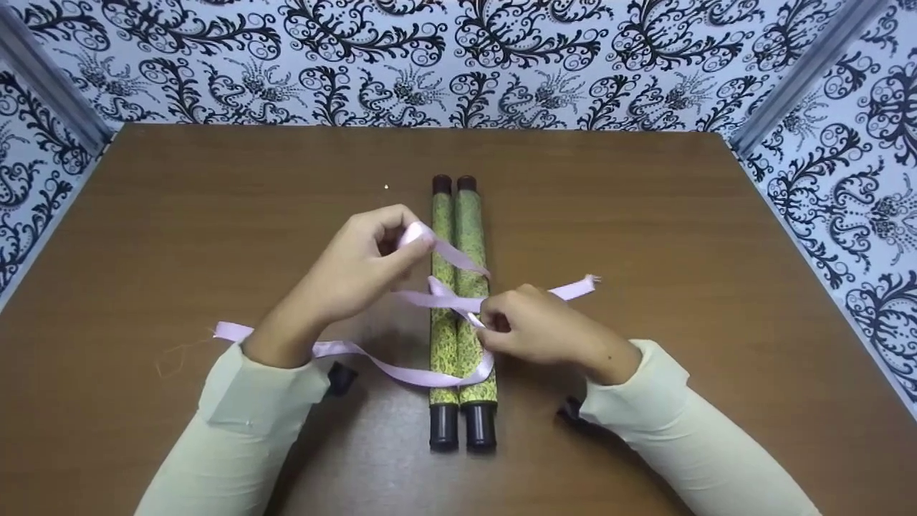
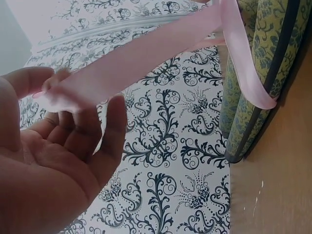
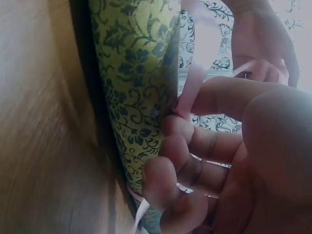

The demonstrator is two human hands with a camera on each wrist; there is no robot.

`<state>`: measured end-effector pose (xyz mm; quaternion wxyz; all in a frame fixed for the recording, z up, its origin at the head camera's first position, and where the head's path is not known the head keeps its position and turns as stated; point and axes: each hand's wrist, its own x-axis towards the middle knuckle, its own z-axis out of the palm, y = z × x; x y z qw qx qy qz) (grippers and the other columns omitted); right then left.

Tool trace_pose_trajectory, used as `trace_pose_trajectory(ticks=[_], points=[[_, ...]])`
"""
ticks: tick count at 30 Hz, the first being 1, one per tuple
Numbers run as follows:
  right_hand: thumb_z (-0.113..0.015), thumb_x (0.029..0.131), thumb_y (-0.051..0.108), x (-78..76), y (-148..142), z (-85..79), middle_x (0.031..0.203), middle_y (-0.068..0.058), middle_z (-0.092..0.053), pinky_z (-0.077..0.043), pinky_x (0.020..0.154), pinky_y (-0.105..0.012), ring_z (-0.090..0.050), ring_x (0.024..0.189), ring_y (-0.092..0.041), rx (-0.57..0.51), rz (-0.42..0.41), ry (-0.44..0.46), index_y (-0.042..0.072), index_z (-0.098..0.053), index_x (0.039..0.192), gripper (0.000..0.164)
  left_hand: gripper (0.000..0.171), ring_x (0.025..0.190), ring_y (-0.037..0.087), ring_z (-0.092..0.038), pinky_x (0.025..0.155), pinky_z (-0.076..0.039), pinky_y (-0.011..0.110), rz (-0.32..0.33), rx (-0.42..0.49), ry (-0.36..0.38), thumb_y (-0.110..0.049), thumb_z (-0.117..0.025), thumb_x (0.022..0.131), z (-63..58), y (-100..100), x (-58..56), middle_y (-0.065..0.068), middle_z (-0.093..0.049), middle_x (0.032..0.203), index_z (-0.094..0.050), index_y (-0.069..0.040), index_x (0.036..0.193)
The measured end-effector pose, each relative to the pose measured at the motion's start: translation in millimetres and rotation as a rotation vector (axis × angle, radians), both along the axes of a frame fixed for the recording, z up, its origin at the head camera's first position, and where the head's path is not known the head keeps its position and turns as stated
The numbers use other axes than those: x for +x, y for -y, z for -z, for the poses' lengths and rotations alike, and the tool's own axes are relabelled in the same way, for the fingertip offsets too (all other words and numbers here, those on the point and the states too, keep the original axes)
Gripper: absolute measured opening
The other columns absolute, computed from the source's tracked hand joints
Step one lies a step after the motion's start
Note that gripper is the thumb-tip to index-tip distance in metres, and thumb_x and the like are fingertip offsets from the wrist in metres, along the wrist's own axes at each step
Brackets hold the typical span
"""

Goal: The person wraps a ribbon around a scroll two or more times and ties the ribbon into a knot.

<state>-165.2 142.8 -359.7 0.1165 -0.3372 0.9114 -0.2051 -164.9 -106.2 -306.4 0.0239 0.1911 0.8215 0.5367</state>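
Observation:
A scroll [image 1: 444,347], two rolls side by side in yellow-green floral cloth with dark end knobs, lies lengthwise on the table. Pink satin ribbon [image 1: 423,376] loops and crosses over both rolls. My left hand [image 1: 351,269], left of the rolls, pinches a ribbon length between thumb and fingers; the left wrist view shows that ribbon [image 2: 136,58] stretched toward the scroll. Over the right roll, my right hand [image 1: 541,326] pinches the ribbon near the crossing. In the right wrist view its fingertips [image 3: 161,178] are right at the cloth. One loose ribbon end sticks out on each side.
The brown wooden table [image 1: 609,201] meets a back wall [image 1: 530,72] papered in black scrolls on white, with side panels left and right. A thin loose thread [image 1: 172,355] lies on the left. A tiny pale speck [image 1: 386,187] is beyond the left hand.

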Motion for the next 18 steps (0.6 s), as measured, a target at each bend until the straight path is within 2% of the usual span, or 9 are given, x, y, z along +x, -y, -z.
trace_pose_trajectory(ticks=[5,10,13,18], points=[[-0.063,0.085,0.015,-3.4,-6,-2.5,0.061,0.009,-0.05,-0.036,0.049,-0.022,-0.044,0.053,-0.005,0.007,0.026,0.013,0.017,-0.062,0.075,0.011,0.015,0.059,0.013,-0.046,0.051,-0.039,0.022,-0.035,-0.076,0.001,-0.024,-0.064,0.096,-0.8,4,-0.7,0.0,-0.051,0.07,-0.065,-0.01,0.092],[-0.065,0.079,0.009,-13.4,-16,-5.9,0.066,0.006,-0.057,-0.041,0.052,-0.024,-0.049,0.057,-0.009,0.006,0.086,0.034,0.014,-0.063,0.082,0.007,0.018,0.063,0.015,-0.045,0.056,-0.04,0.025,-0.076,-0.177,0.003,-0.027,-0.063,0.097,-2.7,11,-2.2,0.001,-0.051,0.072,-0.066,-0.01,0.092],[-0.066,0.077,0.003,-20.7,-22,-6.1,0.07,0.002,-0.062,-0.044,0.052,-0.025,-0.052,0.057,-0.01,-0.025,0.117,0.066,0.01,-0.063,0.086,0.012,0.023,0.062,0.016,-0.044,0.057,-0.039,0.028,-0.125,-0.293,-0.019,-0.029,-0.061,0.098,-1.6,16,-4.5,0.001,-0.049,0.07,-0.063,-0.011,0.084],[-0.063,0.08,0.001,-31.9,-34,-5.2,0.072,-0.003,-0.065,-0.046,0.054,-0.026,-0.054,0.059,-0.012,-0.059,0.172,0.072,0.007,-0.064,0.087,0.009,0.039,0.06,0.018,-0.043,0.056,-0.034,0.033,-0.218,-0.577,-0.033,-0.039,-0.057,0.099,3.0,22,-8.0,-0.003,-0.04,0.061,-0.049,-0.015,0.069]])
